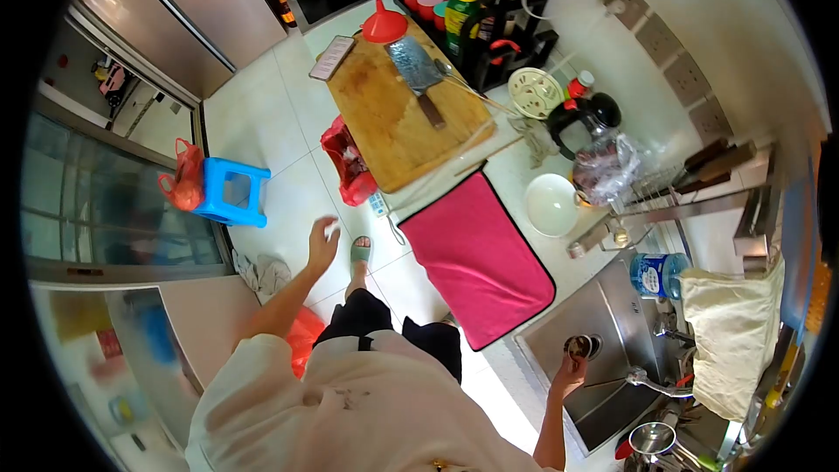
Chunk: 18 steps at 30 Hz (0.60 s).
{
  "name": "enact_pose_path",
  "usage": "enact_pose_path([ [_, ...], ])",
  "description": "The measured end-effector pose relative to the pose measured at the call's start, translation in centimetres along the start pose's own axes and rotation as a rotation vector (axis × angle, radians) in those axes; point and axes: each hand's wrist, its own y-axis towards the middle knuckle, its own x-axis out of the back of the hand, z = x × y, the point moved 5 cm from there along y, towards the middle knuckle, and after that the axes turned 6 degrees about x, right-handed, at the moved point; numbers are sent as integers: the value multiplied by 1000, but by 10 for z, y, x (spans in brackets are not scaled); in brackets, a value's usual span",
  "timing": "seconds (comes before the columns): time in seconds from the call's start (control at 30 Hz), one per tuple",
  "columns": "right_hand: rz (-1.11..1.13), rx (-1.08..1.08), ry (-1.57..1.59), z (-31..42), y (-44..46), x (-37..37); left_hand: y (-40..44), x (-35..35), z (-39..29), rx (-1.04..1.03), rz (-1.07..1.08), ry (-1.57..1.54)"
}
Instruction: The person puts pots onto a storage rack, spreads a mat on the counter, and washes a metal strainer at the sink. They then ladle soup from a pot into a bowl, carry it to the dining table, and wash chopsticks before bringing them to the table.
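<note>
My right hand [571, 373] reaches over the steel sink [603, 398], near the drain [594, 346]. Its fingers are closed on a small, round, dark brown object [578, 349] whose kind I cannot make out. Away from the counter, my left hand [323, 245] hangs in the air above the tiled floor. Its fingers are loosely curved and apart, with a pale patch between them that looks like floor. Between my hands, a pink cloth [481, 258] with a black border drapes over the counter's edge.
A wooden cutting board [367, 135] carries a cleaver [415, 68] and a red funnel [384, 24]. A white bowl [551, 205] and a glass pot [599, 157] stand near the sink. On the floor are a blue stool [234, 192] and a red bag [350, 166].
</note>
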Motion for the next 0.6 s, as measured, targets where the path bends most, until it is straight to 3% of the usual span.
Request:
enact_pose_path([
  [0.07, 85, 183, 82, 89, -8, -20, 71, -2, 4, 59, -104, -61],
  [0.13, 234, 308, -46, 172, -23, -59, 132, -12, 8, 164, -215, 2],
  [0.2, 278, 395, 51, 265, -43, -113, 173, -26, 21, 426, -184, 61],
  [0.27, 302, 516, 223, 356, -61, -181, 200, -46, 46, 631, 20, 144],
  [0.33, 465, 444, 426, 417, -81, -249, 202, -45, 43, 514, -38, 179],
  [0.37, 557, 245, 538, 428, -94, -285, 203, -46, 55, 459, -67, 192],
  [0.4, 510, 209, 645, 441, -105, -323, 203, -45, 62, 400, -97, 204],
  [0.43, 610, 212, 574, 464, -110, -353, 199, -29, 41, 403, -99, 132],
  [0.5, 685, 247, 692, 500, -122, -412, 196, -30, 54, 465, -31, -54],
  [0.53, 804, 157, 744, 510, -128, -439, 196, -31, 64, 495, -3, -150],
  [0.6, 918, 117, 671, 521, -136, -485, 189, -48, 97, 522, 32, -384],
])
